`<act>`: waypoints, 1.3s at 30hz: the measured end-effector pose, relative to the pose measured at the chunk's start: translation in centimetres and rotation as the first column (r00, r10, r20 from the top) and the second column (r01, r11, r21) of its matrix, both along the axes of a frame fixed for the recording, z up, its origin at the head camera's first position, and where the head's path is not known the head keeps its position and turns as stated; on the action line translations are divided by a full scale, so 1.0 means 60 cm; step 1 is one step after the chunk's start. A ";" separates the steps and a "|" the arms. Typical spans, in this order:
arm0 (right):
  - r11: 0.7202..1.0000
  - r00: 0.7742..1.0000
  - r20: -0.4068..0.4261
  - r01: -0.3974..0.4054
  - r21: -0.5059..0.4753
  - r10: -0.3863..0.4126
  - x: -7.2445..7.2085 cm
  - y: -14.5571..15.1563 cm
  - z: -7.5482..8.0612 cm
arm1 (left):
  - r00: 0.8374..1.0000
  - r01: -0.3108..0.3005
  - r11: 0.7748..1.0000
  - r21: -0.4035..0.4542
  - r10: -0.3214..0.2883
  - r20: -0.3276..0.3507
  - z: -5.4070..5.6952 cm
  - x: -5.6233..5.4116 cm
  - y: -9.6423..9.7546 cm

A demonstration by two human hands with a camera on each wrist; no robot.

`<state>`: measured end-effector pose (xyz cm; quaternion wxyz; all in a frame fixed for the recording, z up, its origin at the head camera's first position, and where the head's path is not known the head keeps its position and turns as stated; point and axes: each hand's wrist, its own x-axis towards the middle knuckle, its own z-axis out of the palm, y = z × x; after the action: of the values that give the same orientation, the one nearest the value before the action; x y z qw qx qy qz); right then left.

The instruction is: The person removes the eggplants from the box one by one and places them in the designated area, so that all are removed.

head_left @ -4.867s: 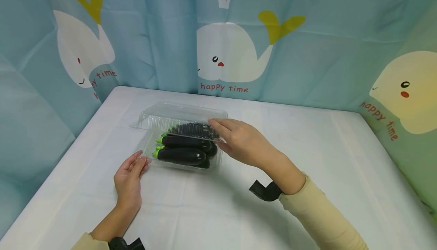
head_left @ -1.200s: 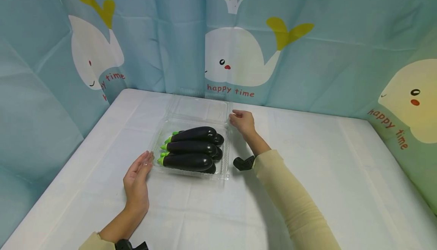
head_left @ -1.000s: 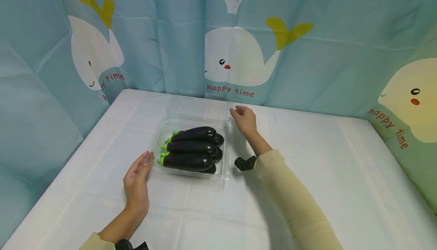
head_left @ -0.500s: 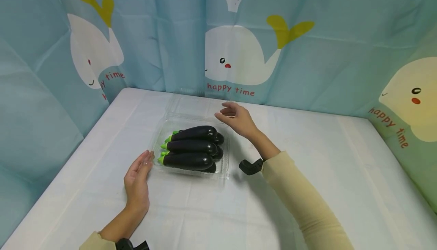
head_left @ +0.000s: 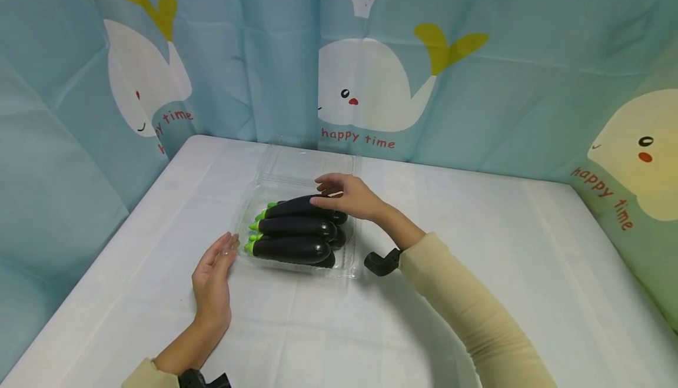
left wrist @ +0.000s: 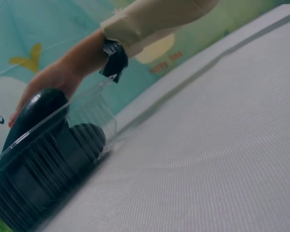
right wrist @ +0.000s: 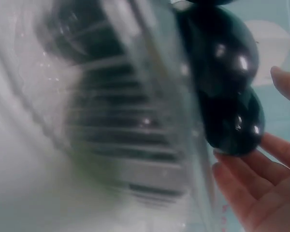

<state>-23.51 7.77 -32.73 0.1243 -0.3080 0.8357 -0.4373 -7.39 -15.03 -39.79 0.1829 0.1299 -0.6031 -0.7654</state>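
A clear plastic clamshell box (head_left: 346,261) holds several dark eggplants with green stems, stacked on their sides. Its hinged lid (head_left: 307,163) lies folded back toward the curtain. My left hand (head_left: 210,288) pinches the box's left front corner; the left wrist view does not show its fingers. My right hand (head_left: 356,198) is over the rear top eggplant (head_left: 291,207), thumb apart from the fingers. In the right wrist view its fingertips are at an eggplant's rounded end (right wrist: 239,128), with the thumb away from it. The middle eggplant (head_left: 296,227) and front eggplant (head_left: 291,250) lie nearer me.
A white cloth covers the table (head_left: 466,229). Behind and at both sides hangs a blue-green curtain (head_left: 265,52) printed with whales. Black straps (head_left: 382,262) are at both wrists.
The lid was partly over the eggplants and is now folded fully back. My right hand has let go of the lid and moved left and nearer, over the rear eggplant. My left hand stays at the corner.
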 end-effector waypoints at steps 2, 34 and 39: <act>1.000 1.000 0.003 -0.011 0.018 0.011 0.001 -0.004 -0.001 | 1.000 0.001 1.000 -0.005 -0.001 0.003 0.000 0.001 0.000; 0.998 0.987 -0.152 -0.057 0.000 0.056 0.009 0.002 0.003 | 1.000 -0.010 1.000 0.004 0.010 -0.008 0.000 -0.001 -0.004; 0.998 0.993 -0.117 -0.005 -0.055 -0.002 0.013 0.015 0.005 | 1.000 -0.005 1.000 0.012 0.005 -0.001 -0.001 -0.001 -0.002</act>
<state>-22.76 8.64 -32.43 0.0668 -0.3372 0.8289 -0.4413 -7.48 -15.17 -39.84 0.1842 0.1319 -0.5981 -0.7687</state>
